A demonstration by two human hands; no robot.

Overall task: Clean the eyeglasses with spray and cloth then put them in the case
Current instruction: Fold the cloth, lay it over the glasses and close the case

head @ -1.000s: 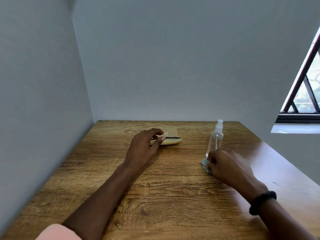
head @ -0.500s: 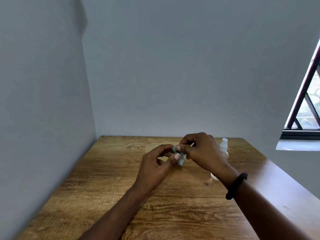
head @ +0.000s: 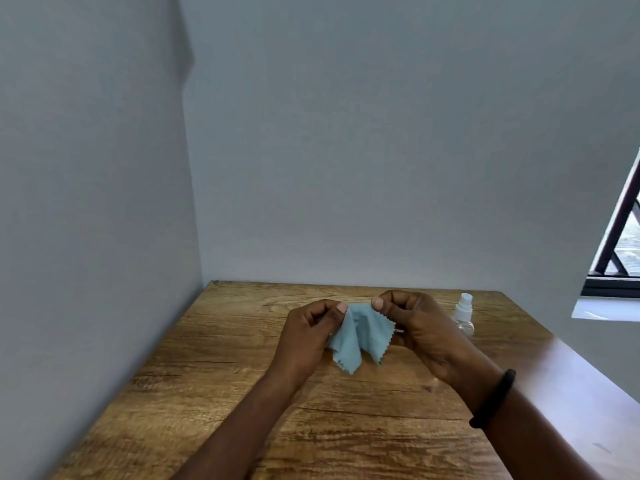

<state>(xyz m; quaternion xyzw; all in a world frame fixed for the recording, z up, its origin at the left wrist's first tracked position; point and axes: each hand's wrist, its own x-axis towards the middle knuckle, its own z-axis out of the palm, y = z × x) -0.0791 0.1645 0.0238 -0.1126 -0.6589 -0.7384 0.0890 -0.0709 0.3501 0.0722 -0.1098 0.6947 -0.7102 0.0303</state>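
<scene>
At the far left a plain grey wall (head: 90,202) runs down to the wooden counter (head: 221,368), whose grain runs side to side across the view. Above the counter's middle, the left hand (head: 310,332) is curled closed, its thumb and forefinger pinching the upper left corner of a light blue cloth (head: 360,334). The cloth hangs in the air between the two hands, clear of the counter, with its top edge stretched roughly level from left to right and its folds drooping downward, so that its pinked, zigzag corners point down toward the wood. No print, brand or writing can be read on the cloth. The right hand (head: 420,327) is likewise closed in a pinch on the cloth's upper right corner, thumbnail facing the camera, with the other fingers folded in; a dark band (head: 493,398) circles its wrist. Just beyond and to the right of this hand, a small clear spray bottle (head: 463,315) stands upright on the counter near the back wall, its white nozzle on top and its long axis vertical; its lower part is hidden behind the hand and no label is legible. At the far right edge a dark-framed window (head: 620,244) shows.
</scene>
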